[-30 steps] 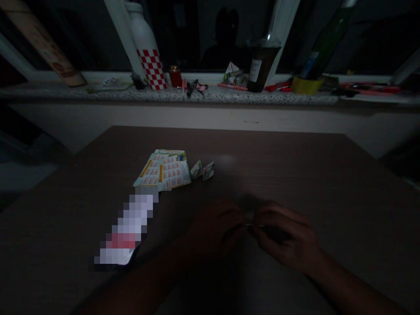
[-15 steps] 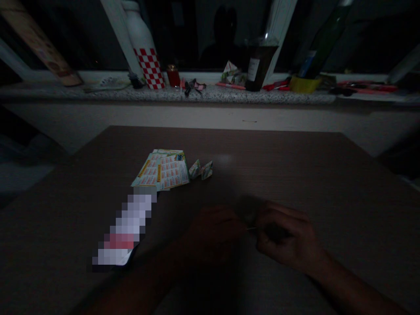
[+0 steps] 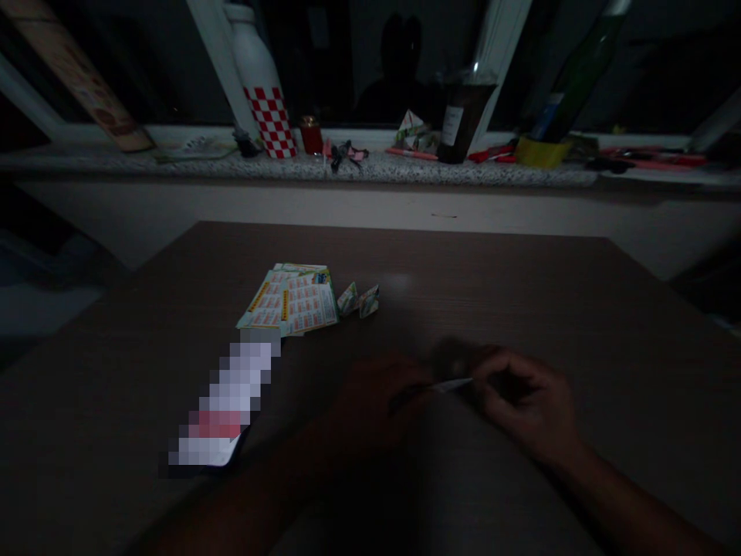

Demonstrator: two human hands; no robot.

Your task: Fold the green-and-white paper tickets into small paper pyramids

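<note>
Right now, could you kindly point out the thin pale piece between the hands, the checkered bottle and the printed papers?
Thin pale piece [image 3: 455, 384]: head view, its visible middle.
Checkered bottle [image 3: 258, 76]: head view, white body above checks.
Printed papers [image 3: 292, 303]: head view, the pile's middle.

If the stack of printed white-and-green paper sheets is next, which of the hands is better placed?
Left, likely: the left hand is nearer the stack of sheets; the right hand is farther off. The left seems to pinch a thin pale strip and may need freeing.
</note>
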